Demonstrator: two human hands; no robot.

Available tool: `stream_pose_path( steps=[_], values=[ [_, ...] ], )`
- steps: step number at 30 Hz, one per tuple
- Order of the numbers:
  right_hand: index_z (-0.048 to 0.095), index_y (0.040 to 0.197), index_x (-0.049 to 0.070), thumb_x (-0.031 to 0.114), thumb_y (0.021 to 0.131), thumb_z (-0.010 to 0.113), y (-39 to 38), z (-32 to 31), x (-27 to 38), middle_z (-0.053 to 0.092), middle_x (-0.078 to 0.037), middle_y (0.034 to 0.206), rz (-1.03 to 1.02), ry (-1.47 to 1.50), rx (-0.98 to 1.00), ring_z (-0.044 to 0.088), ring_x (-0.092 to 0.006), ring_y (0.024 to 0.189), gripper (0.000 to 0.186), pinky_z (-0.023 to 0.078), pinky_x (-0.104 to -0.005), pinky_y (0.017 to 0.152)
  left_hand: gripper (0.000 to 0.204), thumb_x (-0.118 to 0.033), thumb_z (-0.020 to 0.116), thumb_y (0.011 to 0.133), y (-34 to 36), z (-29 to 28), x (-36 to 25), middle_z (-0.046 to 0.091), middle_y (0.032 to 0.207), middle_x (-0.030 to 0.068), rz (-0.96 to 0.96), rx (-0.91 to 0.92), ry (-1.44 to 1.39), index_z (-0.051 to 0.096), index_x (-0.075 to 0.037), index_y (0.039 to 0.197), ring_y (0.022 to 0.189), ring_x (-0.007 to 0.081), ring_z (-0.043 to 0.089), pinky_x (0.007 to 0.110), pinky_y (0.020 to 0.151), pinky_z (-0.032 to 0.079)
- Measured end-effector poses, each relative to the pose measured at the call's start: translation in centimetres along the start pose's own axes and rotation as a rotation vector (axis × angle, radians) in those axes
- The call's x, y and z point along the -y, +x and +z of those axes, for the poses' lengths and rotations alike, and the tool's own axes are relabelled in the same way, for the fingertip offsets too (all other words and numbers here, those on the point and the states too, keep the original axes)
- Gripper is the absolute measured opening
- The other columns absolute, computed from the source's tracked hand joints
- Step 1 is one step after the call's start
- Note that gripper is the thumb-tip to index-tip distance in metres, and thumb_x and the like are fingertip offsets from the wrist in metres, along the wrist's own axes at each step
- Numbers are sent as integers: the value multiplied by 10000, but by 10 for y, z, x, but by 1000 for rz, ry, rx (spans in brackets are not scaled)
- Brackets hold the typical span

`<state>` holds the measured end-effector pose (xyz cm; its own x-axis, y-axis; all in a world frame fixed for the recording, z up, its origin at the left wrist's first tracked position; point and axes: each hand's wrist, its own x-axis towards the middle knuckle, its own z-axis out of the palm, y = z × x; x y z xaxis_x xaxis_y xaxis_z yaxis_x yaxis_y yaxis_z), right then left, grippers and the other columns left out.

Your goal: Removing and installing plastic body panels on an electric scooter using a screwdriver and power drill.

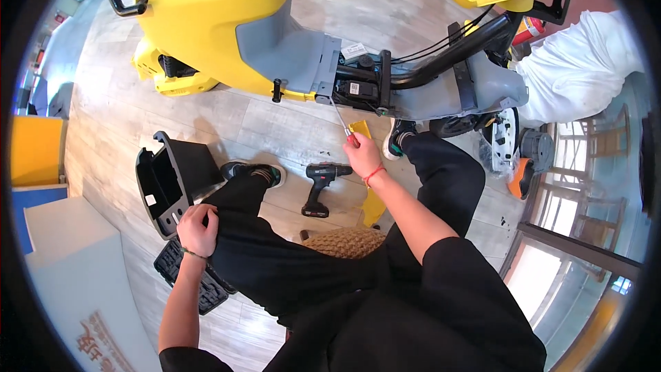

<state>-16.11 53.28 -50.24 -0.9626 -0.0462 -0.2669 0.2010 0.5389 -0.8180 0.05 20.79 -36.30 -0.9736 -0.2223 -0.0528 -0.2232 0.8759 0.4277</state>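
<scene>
My right hand (365,157) is closed round the red handle of a screwdriver (352,140). Its thin shaft slants up and left to the lower edge of the yellow and grey scooter (268,48), beside an uncovered bay with black parts (357,88). Whether the tip sits in a screw is too small to tell. My left hand (197,231) rests on my left knee, fingers bent loosely over the dark trousers. A small pale piece shows beside these fingers, against the black box (186,165); I cannot make out whether they touch it.
Between my feet lie a cordless drill (321,187) and a yellow panel (373,205). An open black tool case (213,295) is by my left leg. White cloth (578,65), an orange-and-black piece (521,178) and a glass door (551,262) are at right; a white cabinet (82,255) stands left.
</scene>
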Motion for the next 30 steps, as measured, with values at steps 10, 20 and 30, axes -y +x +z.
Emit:
stream_pose_path(
  steps=[10,20,30],
  values=[
    [467,698,21,189,743,587,-16,0,5,502,-158,608,-44,-8,-25,502,-324,585,211,378,-395,534,158,-124,501,789,-7,0,1,624,790,117,-48,-5,16,633,-39,765,752,282,601,331,674,466],
    [556,877,-2,167,769,601,11,-11,-28,557,-129,677,-153,133,-1,520,-222,594,206,427,-319,581,154,-112,500,790,-1,0,-1,623,785,116,-50,23,-3,630,-34,768,758,285,601,331,675,465],
    [560,1070,-13,170,791,614,-2,-24,-39,593,-70,739,-141,175,89,525,-112,664,338,440,-259,629,145,-102,501,794,4,0,-5,618,770,124,-37,27,3,624,-31,764,746,287,599,338,671,462]
  ],
)
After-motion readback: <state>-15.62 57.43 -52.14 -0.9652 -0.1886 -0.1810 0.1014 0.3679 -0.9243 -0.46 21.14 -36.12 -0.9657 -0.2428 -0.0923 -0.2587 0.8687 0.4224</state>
